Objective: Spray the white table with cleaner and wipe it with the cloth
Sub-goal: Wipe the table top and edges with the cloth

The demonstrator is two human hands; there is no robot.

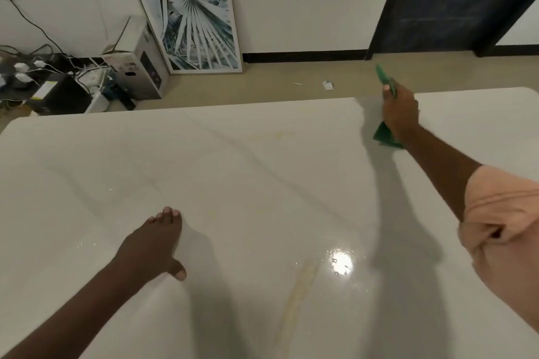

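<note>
I judge wiping under way: the white table [233, 172] shows wet sheen near me so spraying looks done, the right hand [400, 114] clutches the green cloth [386, 137] at the far edge, the left hand [154, 245] rests flat, fingers straight.

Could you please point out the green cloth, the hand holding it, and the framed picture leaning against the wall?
green cloth [384, 137]: head view, lower fold below the hand.
right hand [400, 109]: head view, back of the hand.
framed picture [198, 29]: head view, middle of the palm-leaf print.
</note>
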